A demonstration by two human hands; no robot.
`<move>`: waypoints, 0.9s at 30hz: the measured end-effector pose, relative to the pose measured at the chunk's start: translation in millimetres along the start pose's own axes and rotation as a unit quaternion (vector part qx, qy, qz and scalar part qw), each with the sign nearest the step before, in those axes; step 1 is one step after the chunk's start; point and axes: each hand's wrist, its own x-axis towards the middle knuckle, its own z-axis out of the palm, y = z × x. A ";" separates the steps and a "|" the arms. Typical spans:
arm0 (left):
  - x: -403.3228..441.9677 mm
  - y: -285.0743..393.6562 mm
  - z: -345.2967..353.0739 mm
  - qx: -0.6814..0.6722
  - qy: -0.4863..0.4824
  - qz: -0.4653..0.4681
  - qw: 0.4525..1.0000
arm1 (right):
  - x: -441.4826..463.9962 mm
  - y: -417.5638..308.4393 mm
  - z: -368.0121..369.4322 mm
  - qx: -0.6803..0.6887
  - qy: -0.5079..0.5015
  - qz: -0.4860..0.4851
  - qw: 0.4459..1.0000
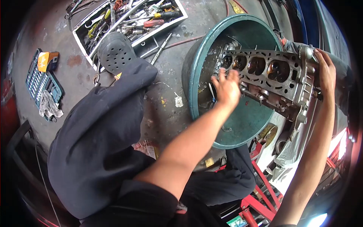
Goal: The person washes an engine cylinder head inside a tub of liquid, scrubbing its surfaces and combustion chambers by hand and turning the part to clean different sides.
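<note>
A metal engine part with a row of several large round openings rests tilted over a green round tub, its far-left end inside the rim. My right hand grips the part's right end, the thumb side against its upper corner. My left hand is at the part's left end, fingers apart and slightly blurred, holding nothing. Whether its fingertips touch the metal I cannot tell. Small metal pieces and a thin blue-and-white item lie in the tub near my left hand.
A white-edged toolbox full of tools stands at the top left, beside my clog. An open socket set with an orange box lies farther left. Red metal bars are below the tub.
</note>
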 end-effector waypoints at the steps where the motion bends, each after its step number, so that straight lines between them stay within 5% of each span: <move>1: 12.3 -1.8 -26.2 -0.005 -0.098 -0.073 0.992 | -0.3 0.3 -0.1 -0.012 0.004 -0.027 1.000; 2: 29.5 -2.8 -19.0 -0.002 -0.194 -0.134 0.972 | -0.9 -1.4 -0.3 -0.008 0.006 -0.029 1.000; 4: 4.9 10.8 -0.2 0.008 0.028 0.023 0.999 | -1.9 -4.4 2.6 -0.020 0.020 -0.008 1.000; 6: -5.8 17.4 9.9 0.039 0.139 0.050 0.988 | -4.0 -5.9 4.3 -0.013 0.027 -0.001 1.000; 9: 36.1 -7.0 -21.9 0.037 -0.187 -0.116 0.975 | -5.7 -9.1 3.7 -0.039 0.031 -0.054 0.997; 10: 38.0 -1.3 -24.7 0.031 -0.187 -0.121 0.974 | -9.7 -14.9 4.0 -0.020 0.021 0.001 1.000; 13: 3.1 5.7 0.9 0.004 0.093 0.025 0.995 | -5.0 -11.0 3.5 -0.029 0.025 -0.016 0.999; 14: 11.0 -1.9 5.7 0.003 0.086 0.026 0.996 | -4.1 -7.0 2.0 -0.051 0.030 -0.042 0.997; 17: 44.7 -9.6 -14.1 0.030 -0.171 -0.130 0.976 | -7.9 -4.4 2.8 -0.048 0.019 -0.031 0.998; 18: 42.0 0.2 -24.0 0.030 -0.178 -0.107 0.978 | -4.6 -6.4 4.8 -0.038 0.029 -0.030 0.998; 21: 0.7 -2.2 12.6 0.059 0.112 0.015 0.992 | -5.7 -14.1 5.9 -0.004 0.018 -0.011 1.000; 22: 9.7 -4.7 5.6 0.059 0.105 0.014 0.993 | -8.0 -12.5 4.8 0.010 0.001 0.008 1.000; 24: 40.6 -10.8 -10.5 0.020 -0.100 -0.109 0.989 | -7.7 -6.0 3.0 -0.036 0.018 -0.048 0.998; 27: 13.1 2.3 -9.3 0.022 -0.033 -0.039 0.998 | -9.0 -13.2 7.1 -0.043 0.040 -0.031 0.998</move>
